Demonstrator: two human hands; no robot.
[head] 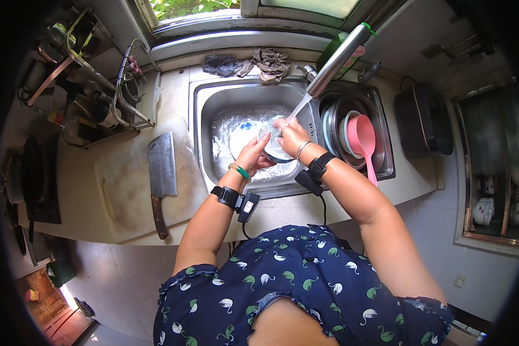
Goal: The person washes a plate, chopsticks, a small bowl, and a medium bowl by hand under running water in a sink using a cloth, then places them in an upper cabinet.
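Over the left basin of the stainless steel sink [207,112], my left hand [254,156] grips the near left edge of a white bowl [276,147] tilted under running water. My right hand [292,138] is at the bowl's right side, its fingers reaching inside; whether it grips the bowl I cannot tell. Water pours onto that hand and the bowl from a metal faucet spout [339,60]. Left of the bowl, a white dish with a blue pattern [241,134] lies in the water. In the right basin, a pink ladle [363,136] rests on stacked bowls and pans.
A cleaver [163,166] lies on a cutting board [129,181] left of the sink. Wet rags [271,62] lie behind the basin. A wire rack [123,91] with bottles stands far left. A black container [421,119] stands right of the sink.
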